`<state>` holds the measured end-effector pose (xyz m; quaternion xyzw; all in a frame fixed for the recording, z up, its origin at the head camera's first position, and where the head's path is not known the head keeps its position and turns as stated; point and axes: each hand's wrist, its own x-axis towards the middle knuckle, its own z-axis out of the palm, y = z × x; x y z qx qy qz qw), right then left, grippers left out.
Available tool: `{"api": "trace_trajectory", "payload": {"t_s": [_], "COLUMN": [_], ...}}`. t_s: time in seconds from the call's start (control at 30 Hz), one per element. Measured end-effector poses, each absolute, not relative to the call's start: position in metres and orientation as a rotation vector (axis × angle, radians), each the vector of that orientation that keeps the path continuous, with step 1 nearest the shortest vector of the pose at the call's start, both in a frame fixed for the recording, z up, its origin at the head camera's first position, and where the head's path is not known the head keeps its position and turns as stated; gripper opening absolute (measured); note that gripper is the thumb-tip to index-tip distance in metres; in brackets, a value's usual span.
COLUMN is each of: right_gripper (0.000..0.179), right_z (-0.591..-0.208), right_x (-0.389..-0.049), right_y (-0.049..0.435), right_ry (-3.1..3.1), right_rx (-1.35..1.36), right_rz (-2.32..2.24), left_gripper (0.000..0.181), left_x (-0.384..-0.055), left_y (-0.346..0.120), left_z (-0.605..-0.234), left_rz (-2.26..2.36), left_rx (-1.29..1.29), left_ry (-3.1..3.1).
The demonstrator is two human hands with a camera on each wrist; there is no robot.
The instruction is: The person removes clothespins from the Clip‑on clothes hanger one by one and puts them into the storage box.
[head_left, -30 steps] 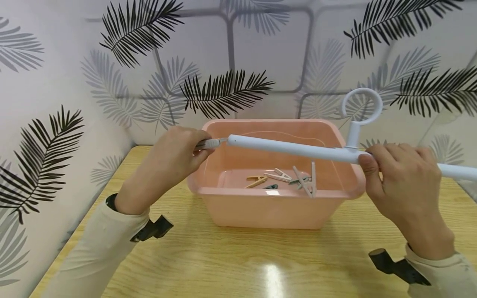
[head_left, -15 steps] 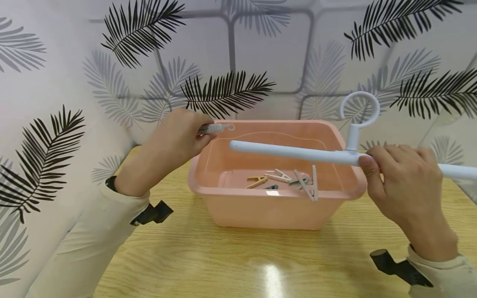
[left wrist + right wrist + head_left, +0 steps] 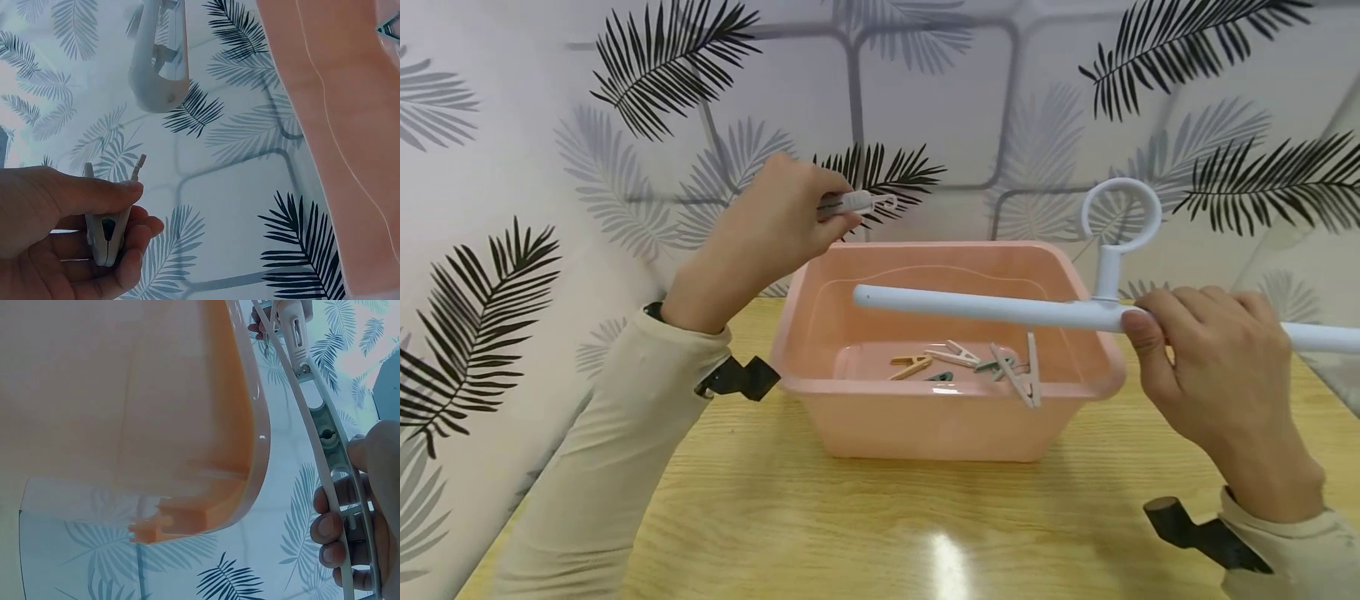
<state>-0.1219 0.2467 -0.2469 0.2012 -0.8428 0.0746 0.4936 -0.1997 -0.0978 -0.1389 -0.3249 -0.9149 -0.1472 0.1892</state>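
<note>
Between left thumb and fingers, my left hand [image 3: 775,225] pinches a pale grey clothespin [image 3: 107,240] with a small hook at one end. It is raised above the back left rim of the basin, apart from the bar. My right hand [image 3: 1221,375] grips a light blue clothes hanger [image 3: 985,306], its long bar held nearly level over the basin. A ring hook [image 3: 1153,218] stands up from the bar beside that hand. Below the bar, another pale clothespin [image 3: 1032,367] overlaps the near rim. In the right wrist view the hanger's hollow, ribbed underside [image 3: 328,434] shows.
A pink plastic basin [image 3: 925,425] stands on the wooden table [image 3: 820,525]. Several clothespins lie inside it, including a yellow one [image 3: 912,367], a white one [image 3: 955,355] and a dark green one [image 3: 940,377]. Behind rises a leaf-patterned wall [image 3: 925,108].
My left hand has drawn the clothespin away from the hanger's left end and lifted it up and slightly right. The freed bar end has dropped a little; the right hand keeps its grip.
</note>
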Motion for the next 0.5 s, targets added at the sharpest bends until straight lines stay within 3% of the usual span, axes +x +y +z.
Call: {"api": "trace_trajectory", "payload": {"t_s": [0.5], "right_gripper": [0.063], "right_z": [-0.246], "right_x": [-0.123], "right_y": [0.239], "right_ry": [-2.042], "right_rx": [0.526], "right_rz": [0.196], "left_gripper": [0.038], "left_x": [-0.248], "left_y": [-0.084], "left_z": [-0.163], "left_rz": [-0.478], "left_rx": [-0.981], "left_ry": [-2.675]}}
